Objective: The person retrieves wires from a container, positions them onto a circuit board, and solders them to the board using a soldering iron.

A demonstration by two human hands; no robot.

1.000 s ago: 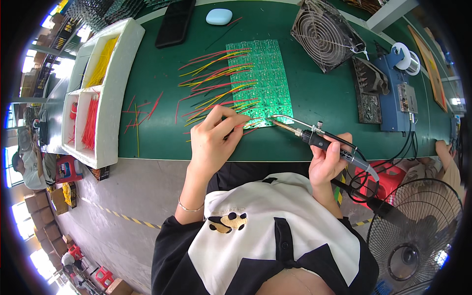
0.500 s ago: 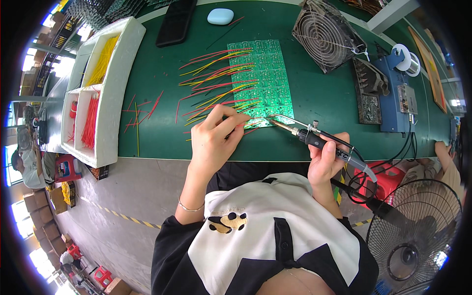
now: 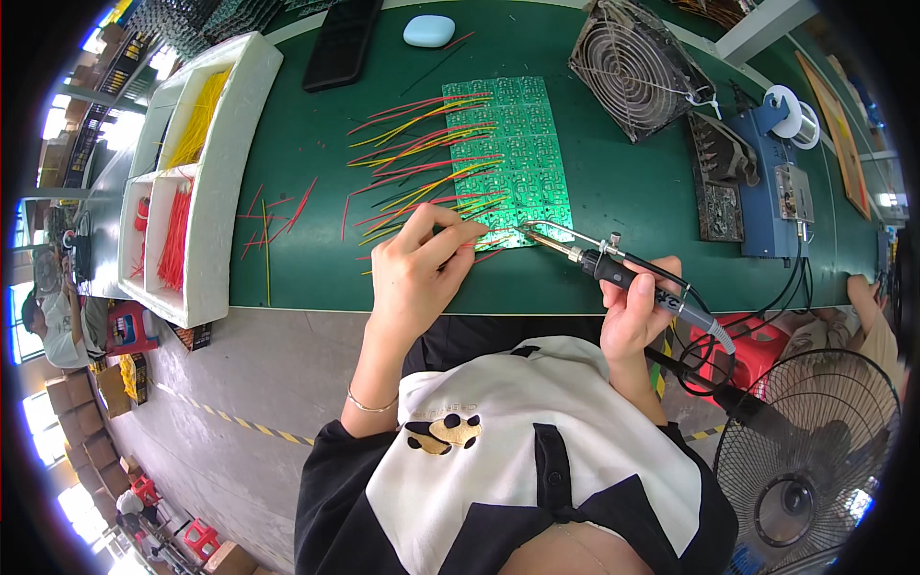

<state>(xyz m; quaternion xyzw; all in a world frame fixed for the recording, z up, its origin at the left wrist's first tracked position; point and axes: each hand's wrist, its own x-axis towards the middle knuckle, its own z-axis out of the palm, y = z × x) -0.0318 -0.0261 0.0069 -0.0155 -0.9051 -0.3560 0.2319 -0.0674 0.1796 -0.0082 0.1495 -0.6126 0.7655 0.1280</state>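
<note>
A green circuit board panel (image 3: 522,144) lies on the green bench, with red, yellow and black wires (image 3: 422,172) fanning out from its left side. My right hand (image 3: 640,305) grips a soldering iron (image 3: 613,271) that has a thin solder feed tube fixed along it. Its tip touches or hovers just over the lower part of the panel; which of the two I cannot tell. At the panel's lower left corner, my left hand (image 3: 422,264) is closed in a pinch on a red wire, whose end reaches toward the tip.
At left stands a white foam box (image 3: 244,125) of yellow and red wires, with loose wires (image 3: 273,220) beside it. A phone (image 3: 340,43) and light blue case (image 3: 428,32) lie at the back. Right are a square fan (image 3: 632,72), blue soldering station (image 3: 771,192) and floor fan (image 3: 795,479).
Almost nothing differs. Both hands, the soldering iron and the panel keep nearly the same places.
</note>
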